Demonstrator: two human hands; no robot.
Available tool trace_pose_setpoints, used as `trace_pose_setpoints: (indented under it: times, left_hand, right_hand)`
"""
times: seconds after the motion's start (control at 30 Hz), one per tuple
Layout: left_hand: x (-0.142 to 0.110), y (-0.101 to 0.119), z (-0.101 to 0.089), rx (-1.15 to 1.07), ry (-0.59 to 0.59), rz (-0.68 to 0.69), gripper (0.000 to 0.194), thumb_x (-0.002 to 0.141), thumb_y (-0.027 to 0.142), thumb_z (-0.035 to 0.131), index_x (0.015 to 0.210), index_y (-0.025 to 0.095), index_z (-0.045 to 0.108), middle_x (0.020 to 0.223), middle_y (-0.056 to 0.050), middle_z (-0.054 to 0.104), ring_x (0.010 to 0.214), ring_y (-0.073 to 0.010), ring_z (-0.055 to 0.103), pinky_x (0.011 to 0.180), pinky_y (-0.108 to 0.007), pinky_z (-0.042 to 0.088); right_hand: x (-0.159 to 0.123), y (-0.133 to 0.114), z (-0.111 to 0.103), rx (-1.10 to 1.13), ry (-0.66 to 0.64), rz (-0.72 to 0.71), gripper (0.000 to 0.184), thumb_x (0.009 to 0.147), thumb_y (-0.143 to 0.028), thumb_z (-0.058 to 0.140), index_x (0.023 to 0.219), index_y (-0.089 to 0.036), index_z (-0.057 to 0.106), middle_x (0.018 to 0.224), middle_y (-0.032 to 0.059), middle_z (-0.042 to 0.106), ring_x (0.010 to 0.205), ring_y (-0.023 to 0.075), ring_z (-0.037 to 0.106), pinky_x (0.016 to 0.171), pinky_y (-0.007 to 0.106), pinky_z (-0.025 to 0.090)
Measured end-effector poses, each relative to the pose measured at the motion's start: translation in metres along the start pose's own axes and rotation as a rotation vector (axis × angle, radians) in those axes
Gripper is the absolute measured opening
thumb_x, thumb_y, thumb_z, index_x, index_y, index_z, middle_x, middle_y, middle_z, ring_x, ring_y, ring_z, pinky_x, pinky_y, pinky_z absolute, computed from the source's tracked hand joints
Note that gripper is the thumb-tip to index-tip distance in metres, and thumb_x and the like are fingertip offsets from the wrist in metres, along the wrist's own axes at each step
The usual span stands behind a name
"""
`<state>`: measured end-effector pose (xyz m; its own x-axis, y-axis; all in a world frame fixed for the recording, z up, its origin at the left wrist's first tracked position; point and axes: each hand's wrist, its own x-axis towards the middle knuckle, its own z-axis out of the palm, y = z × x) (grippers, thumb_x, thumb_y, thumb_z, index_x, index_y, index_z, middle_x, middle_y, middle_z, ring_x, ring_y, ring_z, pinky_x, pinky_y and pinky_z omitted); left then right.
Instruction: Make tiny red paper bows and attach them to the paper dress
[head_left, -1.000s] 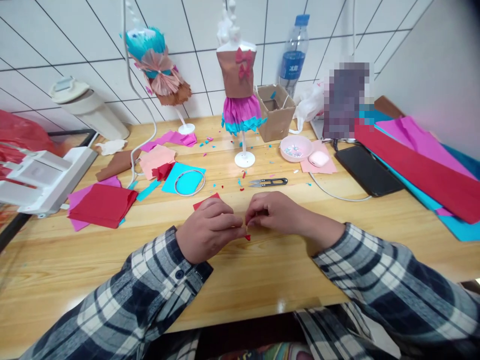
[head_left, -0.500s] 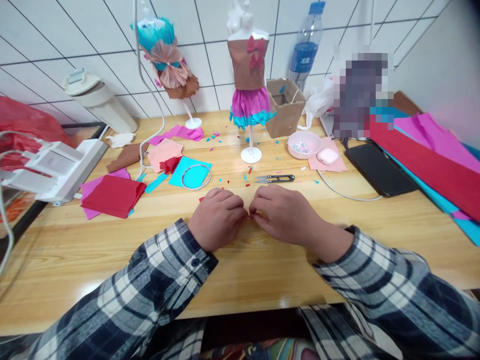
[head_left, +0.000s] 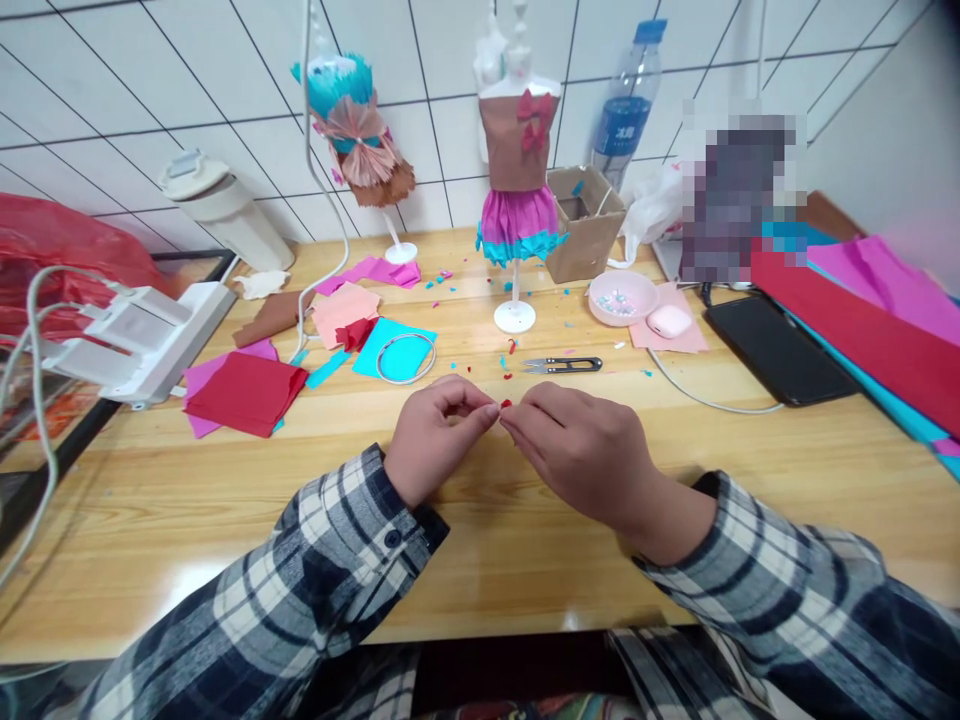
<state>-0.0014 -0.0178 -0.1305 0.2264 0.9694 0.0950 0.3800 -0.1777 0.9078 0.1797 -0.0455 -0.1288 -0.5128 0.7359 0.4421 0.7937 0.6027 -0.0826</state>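
Between my fingertips is a small red piece of paper [head_left: 506, 404], mostly hidden. My left hand [head_left: 435, 435] pinches at its left side with thumb and forefinger. From the right, my right hand [head_left: 589, 440] grips it with closed fingers. Just beyond the hands lie black thread snips [head_left: 562, 365]. A small dress form [head_left: 516, 140] stands upright behind them, wearing a brown top with red bows and a purple skirt edged in blue. To the left, a silver ring [head_left: 406, 378] rests on a blue paper square [head_left: 369, 360].
Red paper [head_left: 247, 395], a power strip [head_left: 169, 345] and a tilted cup [head_left: 232, 215] are at left. A second dressed form [head_left: 367, 150] leans behind. A cardboard box [head_left: 589, 235], a pink bowl of beads [head_left: 624, 312], a black phone [head_left: 780, 350] and long paper strips [head_left: 870, 335] stand right.
My left hand has turned so that its thumb and forefinger show in a pinch. More of the red piece shows between the hands. The whole view has shifted slightly.
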Motion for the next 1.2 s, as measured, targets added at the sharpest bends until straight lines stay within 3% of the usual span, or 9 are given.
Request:
trace_pose_setpoints:
  times: [0.13,0.27,0.4,0.53,0.63,0.77,0.97,1.2]
  left_hand:
    - [-0.002,-0.007,0.004,-0.419,0.007,-0.207,0.021,0.073,0.035,0.072,0.074,0.016,0.064,0.072,-0.001,0.064,0.068,-0.0136,0.057,0.068,-0.027,0.045]
    - [-0.003,-0.012,0.007,-0.49,0.005,-0.205,0.022,0.072,0.035,0.074,0.077,0.016,0.066,0.075,-0.001,0.065,0.071,-0.0137,0.057,0.07,-0.028,0.046]
    - [-0.001,-0.01,0.001,-0.195,0.006,0.077,0.015,0.08,0.031,0.068,0.075,0.017,0.066,0.076,-0.002,0.061,0.074,-0.0142,0.057,0.072,-0.029,0.046]
    - [0.002,-0.008,-0.012,0.192,-0.048,0.469,0.009,0.084,0.026,0.064,0.08,0.019,0.069,0.079,-0.003,0.063,0.077,-0.0153,0.058,0.075,-0.031,0.045]
    - [0.004,-0.009,-0.019,0.368,-0.143,0.677,0.01,0.085,0.026,0.062,0.082,0.022,0.071,0.078,-0.003,0.066,0.079,-0.016,0.058,0.078,-0.033,0.045]
    - [0.004,-0.012,-0.022,0.502,-0.219,0.784,0.014,0.087,0.025,0.058,0.086,0.027,0.072,0.079,-0.002,0.069,0.082,-0.0174,0.056,0.081,-0.034,0.044]
    - [0.004,-0.014,-0.02,0.551,-0.311,0.849,0.015,0.085,0.019,0.059,0.089,0.026,0.071,0.083,-0.001,0.072,0.082,-0.0181,0.054,0.078,-0.033,0.043]
    - [0.004,-0.013,-0.017,0.657,-0.381,0.76,0.022,0.087,0.019,0.053,0.091,0.027,0.073,0.087,-0.001,0.074,0.084,-0.0195,0.053,0.078,-0.035,0.04]
  right_hand:
    - [0.002,0.0,0.0,0.186,0.051,0.112,0.023,0.095,-0.024,0.045,0.096,-0.022,0.068,0.09,0.0056,0.068,0.079,0.0163,0.058,0.063,0.029,0.037]
    - [0.009,0.003,0.006,0.652,0.077,0.368,0.014,0.087,-0.031,0.059,0.087,-0.022,0.07,0.084,0.0039,0.067,0.071,0.0144,0.059,0.061,0.026,0.045]
    - [0.014,0.013,0.014,1.203,-0.173,0.684,0.022,0.077,-0.04,0.068,0.082,-0.019,0.068,0.064,0.0002,0.063,0.055,0.0123,0.058,0.052,0.026,0.049]
    - [0.014,0.025,0.02,1.463,-0.417,0.724,0.027,0.071,-0.041,0.073,0.078,-0.016,0.067,0.058,-0.0025,0.059,0.049,0.0094,0.056,0.048,0.023,0.051]
    - [0.013,0.032,0.018,1.477,-0.519,0.631,0.022,0.072,-0.037,0.072,0.079,-0.016,0.067,0.068,-0.001,0.063,0.056,0.0092,0.057,0.05,0.022,0.053]
    - [0.012,0.038,0.014,1.347,-0.648,0.502,0.012,0.078,-0.027,0.063,0.083,-0.018,0.069,0.074,-0.0002,0.064,0.069,0.0125,0.06,0.053,0.022,0.052]
    - [0.013,0.041,0.012,0.845,-0.469,0.095,0.009,0.081,-0.017,0.064,0.081,-0.019,0.072,0.078,-0.0002,0.065,0.074,0.0123,0.058,0.068,0.025,0.043]
    - [0.008,0.033,0.008,0.475,-0.349,-0.079,0.013,0.088,-0.021,0.056,0.088,-0.021,0.07,0.086,0.0013,0.064,0.081,0.0143,0.058,0.069,0.026,0.04]
